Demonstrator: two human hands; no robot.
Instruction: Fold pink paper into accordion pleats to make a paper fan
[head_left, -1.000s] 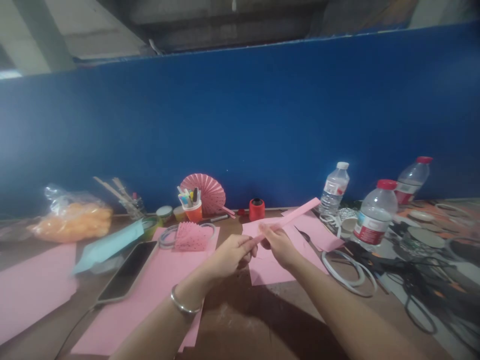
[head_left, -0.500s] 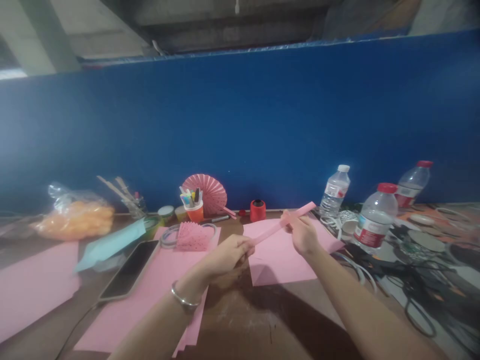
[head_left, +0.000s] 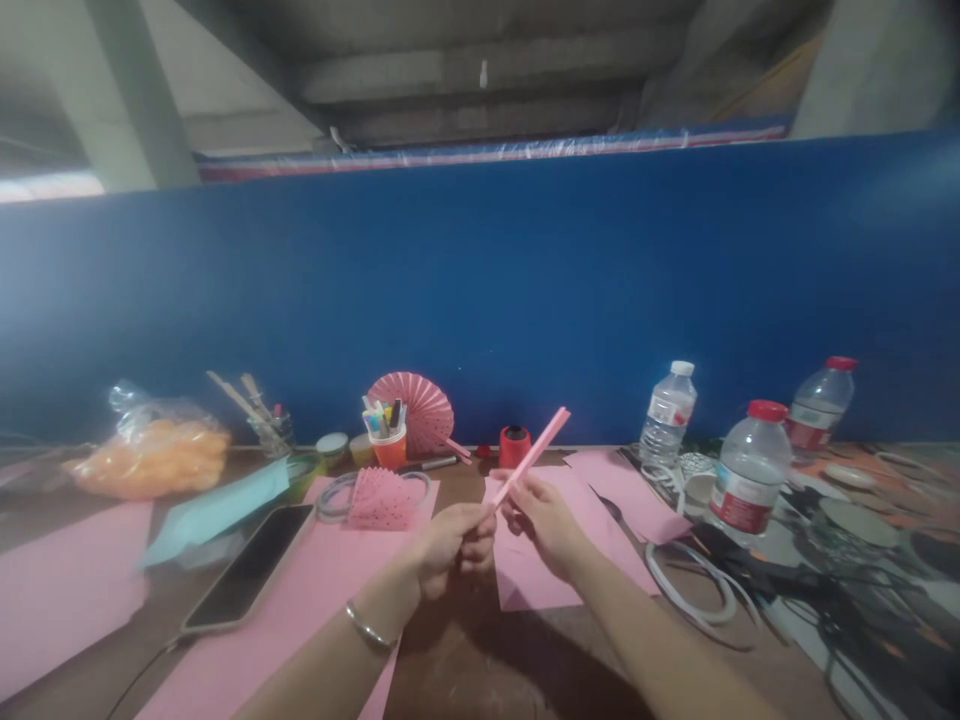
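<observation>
A narrow folded pink paper strip [head_left: 534, 452] slants up and to the right above the brown table [head_left: 465, 660]. My left hand [head_left: 450, 545], a bangle on its wrist, pinches the strip's lower end with closed fingers. My right hand [head_left: 546, 520] sits right beside it, fingers closed on the same lower part of the strip. Both hands hover over a flat pink sheet [head_left: 536, 575] lying on the table.
Left lie a phone [head_left: 247, 568], pink sheets [head_left: 67, 585], a light blue paper [head_left: 214, 506] and a small pleated pink piece [head_left: 381, 487]. At the back stand a pink paper fan [head_left: 420, 405], an orange pen cup [head_left: 388, 443] and a red spool [head_left: 514, 445]. Water bottles [head_left: 742, 475] and cables [head_left: 832, 590] crowd the right.
My right hand slid back down the strip from its far end to beside my left hand. The strip now tilts more steeply upward. The camera view tipped up slightly.
</observation>
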